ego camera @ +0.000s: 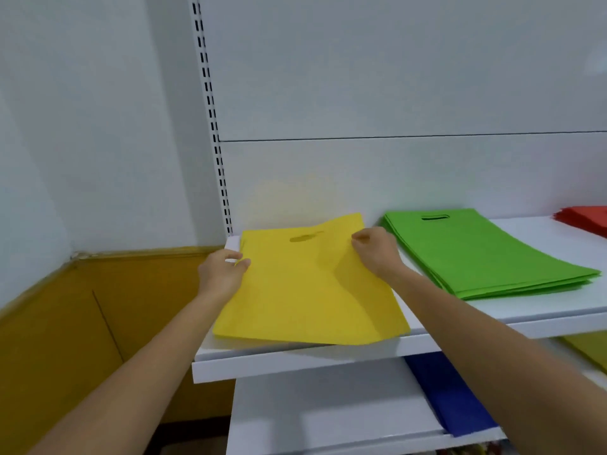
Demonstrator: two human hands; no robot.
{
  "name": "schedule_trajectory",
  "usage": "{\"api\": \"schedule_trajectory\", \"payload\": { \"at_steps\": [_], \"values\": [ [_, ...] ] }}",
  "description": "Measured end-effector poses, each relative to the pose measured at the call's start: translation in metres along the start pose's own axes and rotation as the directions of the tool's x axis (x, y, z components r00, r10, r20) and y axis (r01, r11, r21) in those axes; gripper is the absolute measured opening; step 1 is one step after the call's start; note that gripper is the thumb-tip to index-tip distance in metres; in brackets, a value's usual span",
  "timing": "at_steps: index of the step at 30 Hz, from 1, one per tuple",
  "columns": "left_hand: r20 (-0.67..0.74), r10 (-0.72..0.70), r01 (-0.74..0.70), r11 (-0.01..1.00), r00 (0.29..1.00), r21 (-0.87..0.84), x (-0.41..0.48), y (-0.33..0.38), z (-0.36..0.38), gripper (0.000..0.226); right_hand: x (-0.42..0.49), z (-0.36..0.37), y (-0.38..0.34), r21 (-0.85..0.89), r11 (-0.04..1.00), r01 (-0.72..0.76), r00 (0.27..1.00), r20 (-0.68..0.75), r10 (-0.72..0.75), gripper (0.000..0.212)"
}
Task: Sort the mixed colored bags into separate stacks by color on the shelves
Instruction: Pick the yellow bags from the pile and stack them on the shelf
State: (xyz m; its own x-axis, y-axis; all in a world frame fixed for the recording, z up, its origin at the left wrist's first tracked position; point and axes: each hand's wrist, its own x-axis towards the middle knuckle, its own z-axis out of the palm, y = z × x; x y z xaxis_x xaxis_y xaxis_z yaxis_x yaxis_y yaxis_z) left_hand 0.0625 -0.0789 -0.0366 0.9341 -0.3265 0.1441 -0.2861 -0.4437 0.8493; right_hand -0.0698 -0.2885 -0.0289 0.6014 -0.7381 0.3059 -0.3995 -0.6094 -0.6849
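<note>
Two hands pinch a yellow bag [312, 290] by its side edges, left hand [223, 274] and right hand [377, 251], flat on the shelf [295, 361] beside a green stack [486, 254]; light and floppy, it is probably best held at both edges.

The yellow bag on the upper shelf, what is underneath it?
The white shelf shows beneath the yellow bag, along its front edge. Whether more yellow bags lie under it cannot be seen, because the bag itself covers that spot.
</note>
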Motion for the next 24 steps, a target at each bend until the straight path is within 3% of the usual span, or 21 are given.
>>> {"api": "schedule_trajectory", "payload": {
  "at_steps": [4, 7, 13, 16, 20, 24],
  "values": [
    [0.27, -0.017, 0.076, 0.974, 0.963, -0.212, 0.001, 0.005, -0.004, 0.023, -0.014, -0.016, 0.001, -0.003, 1.0, -0.013, 0.995, -0.096, 0.012, 0.029],
    [0.394, 0.045, 0.044, 0.976, 0.918, -0.212, -0.001, 0.012, 0.005, 0.017, -0.029, -0.041, 0.004, 0.001, 1.0, -0.03, 0.977, -0.209, 0.03, 0.029],
    [0.198, 0.412, -0.402, 0.911, 0.889, -0.09, -0.045, 0.059, 0.069, 0.02, -0.074, -0.124, 0.049, 0.013, 0.985, -0.171, 0.911, -0.379, 0.163, 0.032],
    [0.293, 0.537, -0.518, 0.843, 0.791, -0.145, -0.078, 0.095, 0.118, 0.025, -0.111, -0.18, 0.084, 0.005, 0.959, -0.284, 0.857, -0.447, 0.256, 0.035],
    [0.425, 0.678, -0.63, 0.727, 0.6, -0.272, -0.137, 0.146, 0.191, 0.026, -0.176, -0.259, 0.135, 0.018, 0.907, -0.422, 0.77, -0.521, 0.369, 0.031],
    [0.525, 0.751, -0.651, 0.636, 0.4, -0.414, -0.221, 0.191, 0.257, 0.029, -0.247, -0.336, 0.188, 0.067, 0.826, -0.56, 0.611, -0.639, 0.467, 0.025]
  ]
}}
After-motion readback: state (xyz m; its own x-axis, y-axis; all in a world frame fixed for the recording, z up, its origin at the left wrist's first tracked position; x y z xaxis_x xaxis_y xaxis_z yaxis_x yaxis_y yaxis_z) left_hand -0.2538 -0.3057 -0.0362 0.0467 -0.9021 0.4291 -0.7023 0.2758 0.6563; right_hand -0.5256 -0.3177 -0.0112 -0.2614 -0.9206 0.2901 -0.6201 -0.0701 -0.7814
